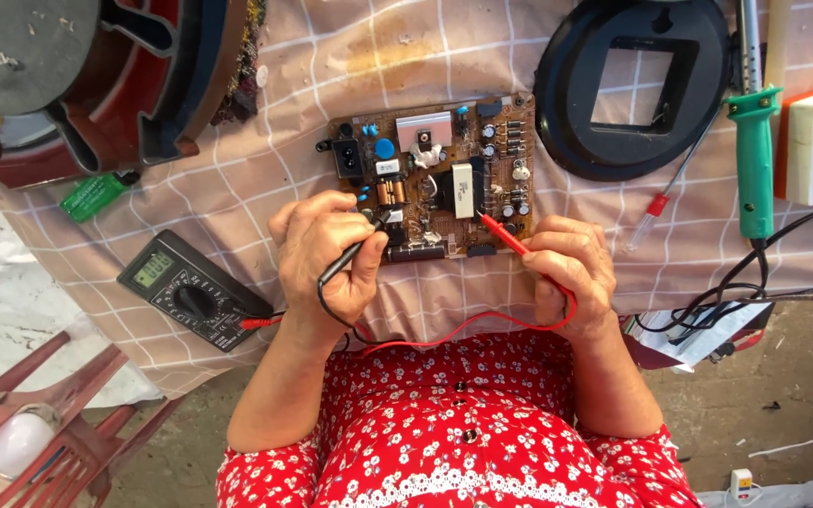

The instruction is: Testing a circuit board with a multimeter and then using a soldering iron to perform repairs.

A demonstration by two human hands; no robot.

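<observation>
Right now both hands grip probes on the circuit board: left hand pinching the black probe, right hand the red probe, multimeter lying left of the board.

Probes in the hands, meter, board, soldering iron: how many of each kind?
Probes: 2, black in the left hand, red in the right hand
Meter: 1
Board: 1
Soldering iron: 1
Total: 5
</observation>
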